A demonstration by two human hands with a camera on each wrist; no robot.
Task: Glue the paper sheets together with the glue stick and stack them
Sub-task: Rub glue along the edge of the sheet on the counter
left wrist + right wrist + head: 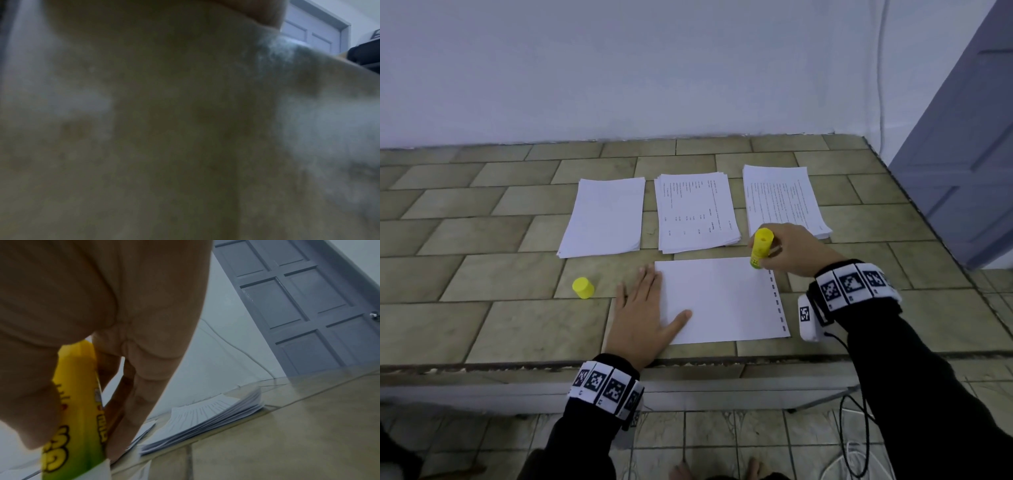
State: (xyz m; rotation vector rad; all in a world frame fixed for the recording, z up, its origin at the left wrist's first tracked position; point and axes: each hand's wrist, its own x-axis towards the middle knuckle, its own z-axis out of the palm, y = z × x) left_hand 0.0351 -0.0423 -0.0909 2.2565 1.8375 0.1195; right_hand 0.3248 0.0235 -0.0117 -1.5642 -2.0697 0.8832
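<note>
A blank white sheet (pixel 722 301) lies near the front edge of the tiled counter (pixel 482 274). My left hand (pixel 643 308) rests flat on its left edge, fingers straight. My right hand (pixel 787 250) grips the yellow glue stick (pixel 760 248), held upright with its tip down on the sheet's far right corner. In the right wrist view the glue stick (pixel 76 410) sits between thumb and fingers. The yellow cap (pixel 583 287) lies on the counter left of the sheet. The left wrist view is blurred, pressed against the counter.
Three paper stacks lie behind the sheet: a blank one (pixel 604 217) on the left, a printed one (pixel 697 212) in the middle and a printed one (pixel 780 198) on the right, also seen as a paper stack (pixel 205 415). A grey door (pixel 962 154) stands at the right.
</note>
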